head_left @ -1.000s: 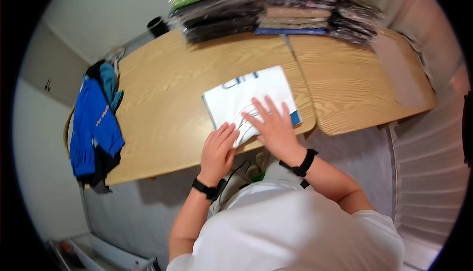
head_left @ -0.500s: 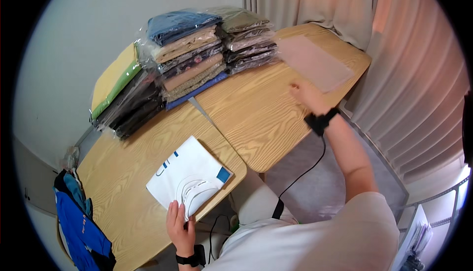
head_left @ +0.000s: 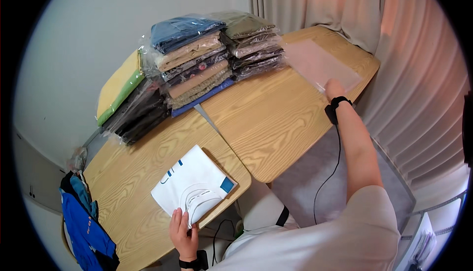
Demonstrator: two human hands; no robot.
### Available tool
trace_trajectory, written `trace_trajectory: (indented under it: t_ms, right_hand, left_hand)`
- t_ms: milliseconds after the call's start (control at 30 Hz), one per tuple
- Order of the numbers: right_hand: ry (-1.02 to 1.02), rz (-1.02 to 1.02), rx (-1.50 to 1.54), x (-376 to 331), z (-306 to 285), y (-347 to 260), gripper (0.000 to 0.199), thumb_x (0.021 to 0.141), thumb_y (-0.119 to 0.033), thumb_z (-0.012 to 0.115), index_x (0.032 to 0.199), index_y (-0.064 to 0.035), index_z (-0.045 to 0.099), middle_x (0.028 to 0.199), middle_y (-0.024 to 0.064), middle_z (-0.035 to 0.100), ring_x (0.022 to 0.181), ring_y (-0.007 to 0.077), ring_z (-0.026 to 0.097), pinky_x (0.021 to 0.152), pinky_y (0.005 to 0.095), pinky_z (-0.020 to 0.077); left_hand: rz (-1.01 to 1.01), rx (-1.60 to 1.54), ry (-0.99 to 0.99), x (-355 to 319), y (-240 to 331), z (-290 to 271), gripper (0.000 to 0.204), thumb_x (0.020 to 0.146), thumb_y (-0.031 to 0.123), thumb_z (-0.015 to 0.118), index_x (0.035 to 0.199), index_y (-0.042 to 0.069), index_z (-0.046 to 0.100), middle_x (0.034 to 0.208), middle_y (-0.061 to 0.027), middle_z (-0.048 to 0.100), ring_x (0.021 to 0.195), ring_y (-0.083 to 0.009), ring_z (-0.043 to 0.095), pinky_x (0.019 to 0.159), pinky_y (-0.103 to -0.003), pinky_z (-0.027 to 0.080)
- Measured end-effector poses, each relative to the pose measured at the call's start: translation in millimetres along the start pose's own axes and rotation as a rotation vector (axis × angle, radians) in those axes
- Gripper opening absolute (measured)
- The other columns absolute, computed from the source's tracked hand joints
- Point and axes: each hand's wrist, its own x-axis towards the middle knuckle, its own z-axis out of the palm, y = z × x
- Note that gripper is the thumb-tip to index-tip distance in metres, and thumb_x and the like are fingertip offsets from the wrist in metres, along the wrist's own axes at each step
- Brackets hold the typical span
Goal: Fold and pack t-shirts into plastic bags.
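A white T-shirt [head_left: 192, 185], folded into a flat rectangle with blue print and its collar toward me, lies at the table's near edge. My left hand [head_left: 184, 234] grips its near corner, fingers on top and thumb at the side. To the far right, my right arm is stretched out over the table. There my right hand [head_left: 335, 90] is closed at the near edge of a flat, pinkish clear plastic bag [head_left: 322, 64], which may be one of a pile. My fingertips there are partly hidden by the hand.
Behind stand stacks of bagged folded clothes [head_left: 194, 64], [head_left: 253, 44], with a leaning yellow and green packet [head_left: 119, 86] at their left. Blue clothing [head_left: 86, 226] hangs at the left table edge. Two wooden tables [head_left: 246, 123] meet at a narrow gap. A cable [head_left: 322, 182] trails from my right wrist.
My right hand has moved right and slightly down to the near edge of the plastic bag, where it now touches it. My left hand stays on the T-shirt; the view has shifted slightly.
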Motion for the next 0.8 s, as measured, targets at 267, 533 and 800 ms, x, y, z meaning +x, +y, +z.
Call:
trace_trajectory:
  t_ms: [267,533,800]
  right_hand:
    - [0.105,0.259,0.671,30.1,-5.1,35.4,0.014,0.081,-0.012,0.055,0.080,-0.0012,0.064,0.088,0.0154,0.067,0.078,0.0248,0.063,0.068,0.0367,0.0490]
    - [-0.195,-0.169,1.538,-93.1,-90.9,-92.7,0.007,0.088,-0.013,0.055,0.087,-0.0062,0.056,0.151,0.0090,0.023,0.128,0.0136,0.035,0.099,0.0243,0.0286]
    - [-0.767,-0.648,1.590,-241.6,-122.3,-206.5,0.014,0.082,-0.015,0.061,0.072,-0.0100,0.052,0.153,0.0143,0.010,0.142,0.0260,0.004,0.113,0.0397,0.0015]
  left_hand:
    - [0.027,-0.036,0.011,4.6,5.0,4.5,0.042,0.072,0.000,0.063,0.113,0.003,0.058,0.125,-0.0179,0.054,0.118,-0.0379,0.048,0.098,-0.044,0.038]
    - [-0.003,-0.042,0.033,2.3,7.2,-4.1,0.044,0.071,-0.001,0.062,0.115,0.003,0.057,0.127,-0.0177,0.052,0.120,-0.0368,0.047,0.099,-0.043,0.037]
    - [-0.098,-0.262,-0.019,3.8,0.7,-16.2,0.037,0.077,0.014,0.063,0.113,0.006,0.060,0.127,-0.0136,0.053,0.122,-0.0342,0.044,0.101,-0.043,0.032]
